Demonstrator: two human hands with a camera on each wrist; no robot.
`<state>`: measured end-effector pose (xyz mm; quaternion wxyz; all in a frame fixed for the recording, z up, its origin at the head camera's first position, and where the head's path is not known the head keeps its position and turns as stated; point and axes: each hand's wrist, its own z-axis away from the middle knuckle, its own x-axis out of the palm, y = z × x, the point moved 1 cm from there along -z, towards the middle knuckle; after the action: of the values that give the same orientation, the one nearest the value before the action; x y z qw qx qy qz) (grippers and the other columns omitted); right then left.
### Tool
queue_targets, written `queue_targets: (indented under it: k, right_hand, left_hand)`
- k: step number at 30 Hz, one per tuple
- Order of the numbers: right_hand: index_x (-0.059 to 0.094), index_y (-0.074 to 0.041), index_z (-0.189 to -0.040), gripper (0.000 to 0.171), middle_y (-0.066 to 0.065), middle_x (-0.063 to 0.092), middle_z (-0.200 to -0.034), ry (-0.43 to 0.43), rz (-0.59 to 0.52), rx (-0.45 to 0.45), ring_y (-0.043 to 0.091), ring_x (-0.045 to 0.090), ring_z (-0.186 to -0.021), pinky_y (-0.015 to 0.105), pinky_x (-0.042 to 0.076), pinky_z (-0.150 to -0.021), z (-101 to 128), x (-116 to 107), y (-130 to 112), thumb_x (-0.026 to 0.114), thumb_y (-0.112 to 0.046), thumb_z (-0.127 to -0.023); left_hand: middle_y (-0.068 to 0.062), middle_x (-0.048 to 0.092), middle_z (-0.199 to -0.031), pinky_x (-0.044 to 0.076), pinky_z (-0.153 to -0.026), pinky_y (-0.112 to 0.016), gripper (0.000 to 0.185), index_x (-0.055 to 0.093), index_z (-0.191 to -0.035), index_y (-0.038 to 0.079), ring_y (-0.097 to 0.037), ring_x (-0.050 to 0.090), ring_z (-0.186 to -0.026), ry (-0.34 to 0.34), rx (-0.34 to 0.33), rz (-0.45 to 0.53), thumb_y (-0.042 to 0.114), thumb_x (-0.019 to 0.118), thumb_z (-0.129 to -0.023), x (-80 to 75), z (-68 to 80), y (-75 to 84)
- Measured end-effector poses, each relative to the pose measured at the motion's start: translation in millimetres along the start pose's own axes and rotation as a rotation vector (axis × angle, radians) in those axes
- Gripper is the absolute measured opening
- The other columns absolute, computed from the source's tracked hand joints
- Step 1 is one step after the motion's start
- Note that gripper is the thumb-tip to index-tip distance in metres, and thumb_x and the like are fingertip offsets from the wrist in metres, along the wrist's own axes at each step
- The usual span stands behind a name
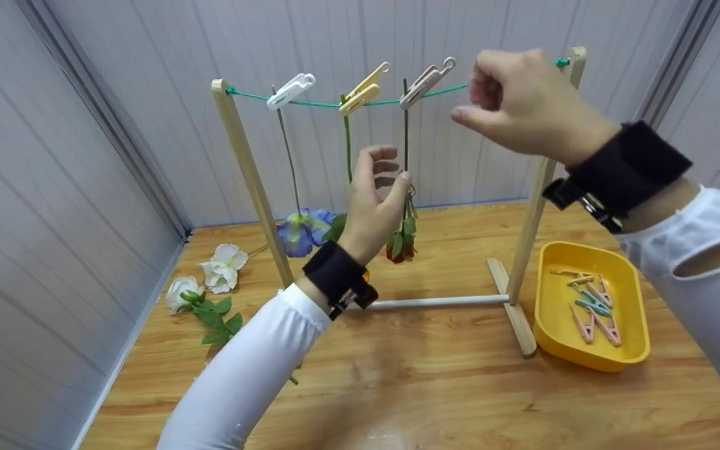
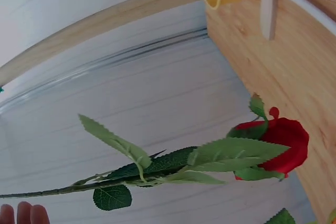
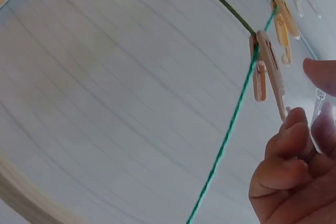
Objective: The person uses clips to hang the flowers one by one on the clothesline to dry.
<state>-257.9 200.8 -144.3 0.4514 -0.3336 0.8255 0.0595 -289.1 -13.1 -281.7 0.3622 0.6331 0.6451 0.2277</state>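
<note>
A green cord [image 1: 450,91] is strung between two wooden posts, with three clothespins on it. The brownish-pink clothespin [image 1: 424,85] grips the stem of a red rose [image 2: 286,145] that hangs head down. To its left, a yellow clothespin [image 1: 360,94] holds a green stem and a white clothespin [image 1: 290,92] holds a blue-purple flower [image 1: 304,232]. My left hand [image 1: 374,203] is beside the rose stem, fingers loosely bent and holding nothing; contact cannot be told. Just right of the brownish-pink clothespin, my right hand [image 1: 529,106] has bent fingers, thumb apart, nothing held.
At the right, a yellow basin [image 1: 635,350] contains several clothespins [image 1: 594,306]. White flowers [image 1: 224,269] with green leaves lie on the wooden table [image 1: 435,387] at the left. A white bar [image 1: 441,302] runs low across the stand, joined to the right wooden foot [image 1: 520,331].
</note>
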Motion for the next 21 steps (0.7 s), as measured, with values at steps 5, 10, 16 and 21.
queue_targets:
  k: [5, 10, 16, 21]
  right_hand:
    - [0.064, -0.006, -0.077, 0.032, 0.004, 0.059, -0.066, -0.033, 0.001, -0.125, 0.01, 0.044, -0.055, 0.017, 0.035, -0.052, 22, 10, 5, 0.07, -0.017, -0.107]
    - [0.062, -0.011, -0.069, 0.04, -0.003, 0.052, -0.058, -0.08, -0.047, -0.177, 0.005, 0.037, -0.049, 0.02, 0.032, -0.047, 43, 21, 18, 0.069, -0.018, -0.107]
    - [0.066, -0.014, -0.072, 0.037, -0.008, 0.049, -0.059, -0.256, -0.101, -0.104, 0.003, 0.038, -0.05, 0.022, 0.035, -0.048, 70, 33, 41, 0.069, -0.021, -0.109]
    - [0.066, -0.017, -0.075, 0.037, -0.009, 0.047, -0.062, -0.45, -0.106, -0.004, 0.003, 0.039, -0.053, 0.023, 0.036, -0.052, 94, 43, 65, 0.066, -0.025, -0.111]
  left_hand:
    - [-0.018, 0.06, -0.118, 0.053, -0.082, -0.03, 0.024, 0.052, -0.127, -0.004, -0.023, 0.061, -0.095, -0.051, 0.068, -0.012, 0.004, 0.06, -0.106, -6.4, 13.3, -2.7]
    - [-0.015, 0.061, -0.097, 0.045, -0.069, -0.024, 0.016, 0.056, -0.119, -0.005, -0.013, 0.052, -0.077, -0.144, 0.12, -0.055, 0.005, 0.061, -0.107, -13.2, 30.0, -11.3]
    - [-0.016, 0.063, -0.089, 0.044, -0.065, -0.023, 0.015, 0.059, -0.118, -0.006, -0.008, 0.05, -0.07, -0.257, 0.091, -0.093, 0.006, 0.06, -0.109, -18.9, 52.1, -24.7]
    - [-0.017, 0.07, -0.093, 0.045, -0.065, -0.024, 0.013, 0.06, -0.117, -0.005, -0.01, 0.052, -0.068, -0.344, 0.089, -0.125, 0.005, 0.059, -0.11, -22.5, 68.4, -34.9]
